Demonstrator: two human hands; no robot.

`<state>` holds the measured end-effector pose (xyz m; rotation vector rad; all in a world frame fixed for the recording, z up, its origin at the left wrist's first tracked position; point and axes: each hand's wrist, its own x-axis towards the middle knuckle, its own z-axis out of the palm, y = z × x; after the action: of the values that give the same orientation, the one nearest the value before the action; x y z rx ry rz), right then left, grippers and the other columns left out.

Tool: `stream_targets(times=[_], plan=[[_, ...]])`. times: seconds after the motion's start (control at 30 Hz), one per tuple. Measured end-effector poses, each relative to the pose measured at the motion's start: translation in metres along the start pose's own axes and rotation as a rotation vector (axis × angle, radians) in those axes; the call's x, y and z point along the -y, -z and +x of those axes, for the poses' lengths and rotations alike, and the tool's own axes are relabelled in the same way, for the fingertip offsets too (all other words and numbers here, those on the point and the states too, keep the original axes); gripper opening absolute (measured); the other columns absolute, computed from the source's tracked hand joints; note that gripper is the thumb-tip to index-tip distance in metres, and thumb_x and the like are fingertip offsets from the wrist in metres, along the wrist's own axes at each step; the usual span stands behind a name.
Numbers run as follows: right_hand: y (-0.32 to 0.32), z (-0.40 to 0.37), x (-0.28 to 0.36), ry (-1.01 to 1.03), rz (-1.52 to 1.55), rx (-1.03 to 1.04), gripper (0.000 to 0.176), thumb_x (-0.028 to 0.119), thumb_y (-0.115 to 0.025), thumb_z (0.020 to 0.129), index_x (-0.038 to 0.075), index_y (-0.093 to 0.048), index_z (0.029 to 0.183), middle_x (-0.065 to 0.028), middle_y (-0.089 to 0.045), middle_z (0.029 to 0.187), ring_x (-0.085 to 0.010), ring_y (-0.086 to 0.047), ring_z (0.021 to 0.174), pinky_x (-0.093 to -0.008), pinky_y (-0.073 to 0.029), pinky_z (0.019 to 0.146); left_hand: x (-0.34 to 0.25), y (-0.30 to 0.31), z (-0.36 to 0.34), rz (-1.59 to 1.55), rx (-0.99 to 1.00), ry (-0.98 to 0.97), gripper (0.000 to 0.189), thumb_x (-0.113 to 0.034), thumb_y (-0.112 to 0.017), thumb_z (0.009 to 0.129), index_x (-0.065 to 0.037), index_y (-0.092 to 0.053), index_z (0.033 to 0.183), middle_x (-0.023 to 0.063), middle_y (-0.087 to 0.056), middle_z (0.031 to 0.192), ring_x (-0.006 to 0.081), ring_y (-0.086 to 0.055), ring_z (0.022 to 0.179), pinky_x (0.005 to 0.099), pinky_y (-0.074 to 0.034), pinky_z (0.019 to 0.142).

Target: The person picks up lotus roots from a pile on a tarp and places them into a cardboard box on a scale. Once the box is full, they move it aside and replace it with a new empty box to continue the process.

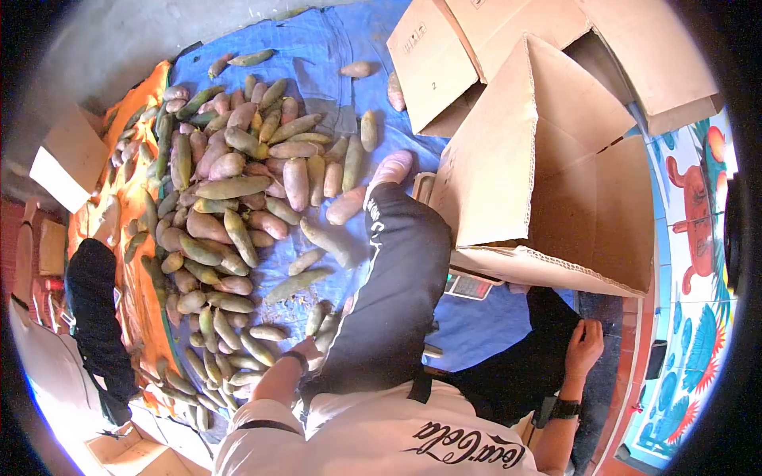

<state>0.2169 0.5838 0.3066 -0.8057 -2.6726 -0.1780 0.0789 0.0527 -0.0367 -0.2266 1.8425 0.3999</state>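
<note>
My left hand (308,351) reaches down beside my black trouser leg, at the lower edge of the pile of long green and pinkish root vegetables (230,186). It is close to some small green ones (316,319); its fingers are mostly hidden, and a grip cannot be made out. On the right, my right hand (586,345) rests against the black trouser cloth at my other knee, fingers curled together and no object visible in them. Between my legs and a large open cardboard box (496,159), part of a scale with a display (467,286) shows.
Blue tarp (309,47) and orange sheet (99,230) lie under the vegetables. More cardboard boxes (432,67) stand at the top right. Another person's dark-clothed leg (95,309) is at the left, near an open box (131,452). A painted wall (686,317) borders the right.
</note>
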Motion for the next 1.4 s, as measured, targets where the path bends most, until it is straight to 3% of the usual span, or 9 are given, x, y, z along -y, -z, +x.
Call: stream_targets(times=[0.27, 0.63, 0.67, 0.77, 1.0, 1.27, 1.3, 1.4], plan=[[0.001, 0.002, 0.003, 0.016, 0.026, -0.006, 0.01, 0.006, -0.053, 0.087, -0.002, -0.055, 0.081, -0.0182, -0.054, 0.08, -0.0382, -0.055, 0.074, -0.044, -0.044, 0.064, 0.008, -0.017, 0.045, 0.08, 0.006, -0.031, 0.054, -0.038, -0.048, 0.085, 0.01, -0.051, 0.111, 0.0227, -0.062, 0.098, 0.032, -0.059, 0.086, 0.0427, -0.047, 0.076], [0.001, 0.003, 0.006, 0.005, 0.004, 0.002, 0.009, 0.006, -0.055, 0.085, -0.001, -0.054, 0.079, -0.0175, -0.054, 0.079, -0.038, -0.054, 0.073, -0.0448, -0.044, 0.063, 0.036, -0.046, 0.102, 0.222, -0.022, -0.035, 0.085, -0.043, -0.07, 0.071, 0.013, -0.04, 0.126, 0.0286, -0.058, 0.117, 0.0381, -0.057, 0.112, 0.0411, -0.047, 0.094], [0.001, 0.003, 0.006, 0.002, 0.005, -0.01, 0.01, 0.006, -0.056, 0.084, -0.001, -0.055, 0.077, -0.0165, -0.054, 0.077, -0.037, -0.054, 0.072, -0.0454, -0.044, 0.063, 0.039, -0.051, 0.103, 0.225, -0.027, -0.039, 0.085, -0.043, -0.07, 0.071, 0.013, -0.04, 0.126, 0.0286, -0.058, 0.117, 0.0381, -0.057, 0.112, 0.0411, -0.047, 0.094], [0.002, 0.002, 0.005, -0.006, -0.006, 0.0, 0.01, 0.006, -0.056, 0.084, -0.001, -0.054, 0.077, -0.0166, -0.054, 0.077, -0.0373, -0.054, 0.072, -0.0453, -0.044, 0.062, 0.029, -0.053, 0.095, -0.076, -0.308, 0.001, 0.08, -0.045, -0.071, 0.067, 0.012, -0.049, 0.119, 0.0262, -0.06, 0.114, 0.0371, -0.059, 0.108, 0.0401, -0.048, 0.09], [0.001, 0.001, 0.004, -0.015, 0.017, -0.031, 0.012, 0.007, -0.054, 0.087, -0.002, -0.054, 0.079, -0.0191, -0.052, 0.077, -0.0402, -0.053, 0.072, -0.0464, -0.042, 0.061, -0.027, -0.014, 0.08, -0.102, -0.265, -0.158, 0.063, -0.04, -0.071, 0.07, 0.01, -0.055, 0.104, 0.0225, -0.064, 0.097, 0.0333, -0.062, 0.091, 0.0398, -0.049, 0.078], [0.006, -0.001, 0.01, -0.057, 0.045, -0.046, 0.009, 0.007, -0.056, 0.084, 0.0, -0.054, 0.079, -0.0177, -0.055, 0.08, -0.0377, -0.054, 0.074, -0.0459, -0.043, 0.063, -0.022, 0.058, 0.027, -0.003, -0.313, -0.255, 0.045, -0.033, -0.07, 0.072, 0.008, -0.062, 0.088, 0.0182, -0.068, 0.078, 0.029, -0.066, 0.072, 0.0396, -0.05, 0.065], [0.007, -0.001, 0.012, -0.061, 0.057, -0.051, 0.009, 0.007, -0.056, 0.084, 0.0, -0.054, 0.079, -0.0177, -0.055, 0.08, -0.0377, -0.054, 0.074, -0.0459, -0.043, 0.063, -0.031, 0.072, 0.021, -0.006, -0.327, -0.288, 0.057, -0.037, -0.077, 0.064, 0.009, -0.06, 0.093, 0.0187, -0.068, 0.086, 0.0288, -0.066, 0.076, 0.0381, -0.05, 0.067], [0.01, -0.001, 0.015, -0.088, 0.086, -0.048, 0.009, 0.006, -0.056, 0.084, 0.0, -0.054, 0.079, -0.0183, -0.054, 0.08, -0.0376, -0.054, 0.075, -0.0454, -0.043, 0.065, -0.08, 0.109, -0.047, -0.066, -0.503, -0.335, 0.076, -0.043, -0.077, 0.065, 0.004, -0.049, 0.116, 0.0274, -0.062, 0.105, 0.0403, -0.06, 0.101, 0.0437, -0.049, 0.085]])
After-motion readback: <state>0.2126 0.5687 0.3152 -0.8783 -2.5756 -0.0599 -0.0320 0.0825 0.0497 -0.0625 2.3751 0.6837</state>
